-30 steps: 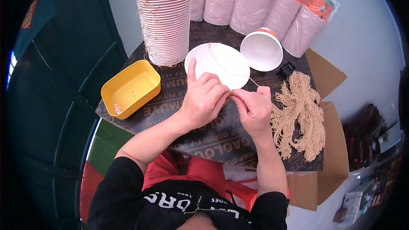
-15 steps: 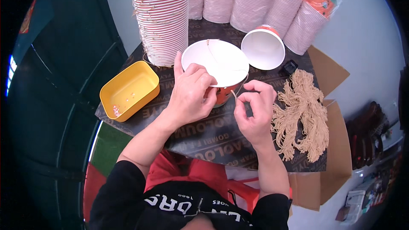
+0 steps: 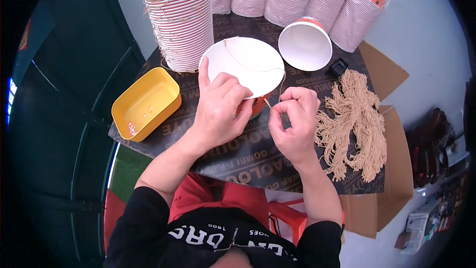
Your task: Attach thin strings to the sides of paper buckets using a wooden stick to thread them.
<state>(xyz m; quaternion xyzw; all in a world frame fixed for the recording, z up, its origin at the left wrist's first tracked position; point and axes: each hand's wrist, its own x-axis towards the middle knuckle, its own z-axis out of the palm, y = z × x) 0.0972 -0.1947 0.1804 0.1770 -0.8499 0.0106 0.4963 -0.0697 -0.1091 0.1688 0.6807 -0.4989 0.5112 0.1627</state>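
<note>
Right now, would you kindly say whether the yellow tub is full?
Nearly empty: the yellow tub shows mostly bare floor and some pale bits.

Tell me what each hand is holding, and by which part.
The left hand grips a paper cup by the near side of its rim; the right hand pinches the tan string close to a loose end.

Paper bucket (image 3: 250, 59): white inside, orange outside. String (image 3: 268, 103) and fibre bundle (image 3: 356, 126): tan. Tray (image 3: 159, 118): plain yellow (pink-and-white specks (image 3: 132, 128) within). Tabletop (image 3: 233, 166): black, repeated brown lettering. Tall bucket stack (image 3: 183, 27): white rims, orange band, dark motifs.
</note>
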